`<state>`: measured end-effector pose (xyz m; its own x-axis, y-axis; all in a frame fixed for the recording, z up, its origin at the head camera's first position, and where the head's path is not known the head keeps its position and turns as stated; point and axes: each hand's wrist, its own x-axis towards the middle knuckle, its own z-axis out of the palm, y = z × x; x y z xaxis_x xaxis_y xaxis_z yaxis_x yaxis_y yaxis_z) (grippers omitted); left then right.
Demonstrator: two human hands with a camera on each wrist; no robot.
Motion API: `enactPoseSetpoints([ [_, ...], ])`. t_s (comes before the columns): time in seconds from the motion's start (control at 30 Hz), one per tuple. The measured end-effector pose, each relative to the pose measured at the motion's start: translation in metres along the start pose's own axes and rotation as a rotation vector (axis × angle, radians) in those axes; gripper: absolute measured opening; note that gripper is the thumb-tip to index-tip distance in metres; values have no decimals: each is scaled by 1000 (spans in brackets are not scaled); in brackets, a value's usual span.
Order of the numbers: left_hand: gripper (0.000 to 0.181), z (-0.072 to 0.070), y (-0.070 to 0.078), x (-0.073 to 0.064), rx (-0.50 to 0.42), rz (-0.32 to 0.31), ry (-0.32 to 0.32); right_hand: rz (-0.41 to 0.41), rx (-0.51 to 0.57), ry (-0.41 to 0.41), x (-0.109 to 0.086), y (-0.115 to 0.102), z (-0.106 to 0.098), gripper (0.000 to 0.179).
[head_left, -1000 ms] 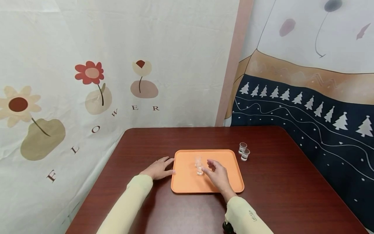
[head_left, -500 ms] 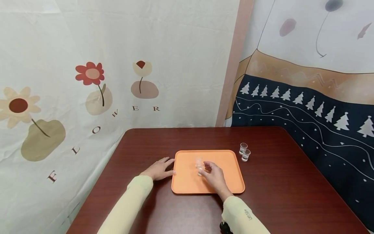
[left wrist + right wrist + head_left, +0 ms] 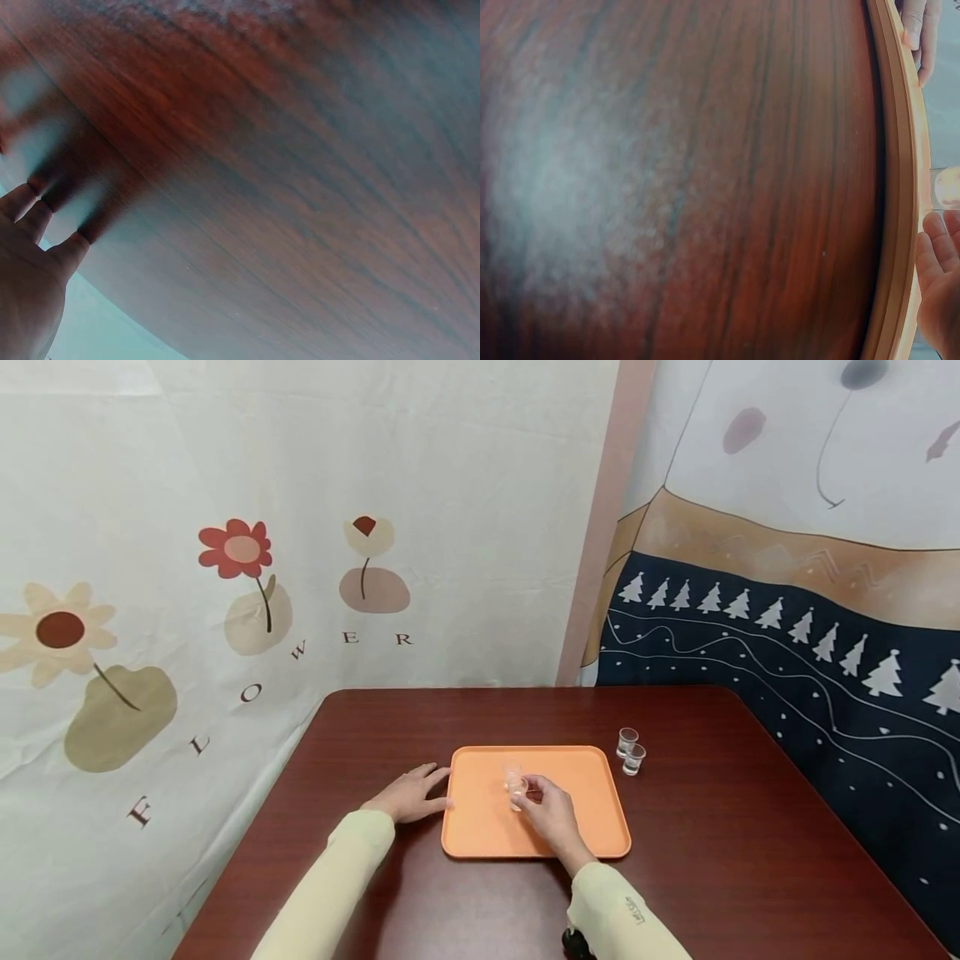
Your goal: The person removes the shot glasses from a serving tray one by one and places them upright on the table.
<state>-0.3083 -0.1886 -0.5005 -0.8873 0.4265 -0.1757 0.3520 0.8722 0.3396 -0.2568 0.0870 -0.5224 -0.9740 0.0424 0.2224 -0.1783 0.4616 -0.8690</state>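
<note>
An orange tray lies on the table with two small clear shot glasses on it, one behind the other. My right hand reaches in from the right and pinches the nearer shot glass between thumb and fingers, covering part of it. Just behind stands the farther shot glass, overlapping it in the head view. My left hand touches the tray's left edge with fingers and thumb spread. In the right wrist view, my right hand appears at the right border, beside a shot glass.
Two more shot glasses stand close together on the dark red-brown table, to the right of the tray's far corner. Behind the table hang a white flower-print cloth and a dark cloth with tree shapes.
My right hand has moved slightly left, and its fingers have come in from a wider spread to pinch the nearer shot glass. The left hand stays at the tray's edge.
</note>
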Motion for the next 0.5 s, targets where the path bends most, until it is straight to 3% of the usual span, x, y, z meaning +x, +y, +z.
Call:
enactPoseSetpoints([
  [0.5,73,0,1,-2,-3,-5,2,3,-27,41,-4,0,-10,30],
])
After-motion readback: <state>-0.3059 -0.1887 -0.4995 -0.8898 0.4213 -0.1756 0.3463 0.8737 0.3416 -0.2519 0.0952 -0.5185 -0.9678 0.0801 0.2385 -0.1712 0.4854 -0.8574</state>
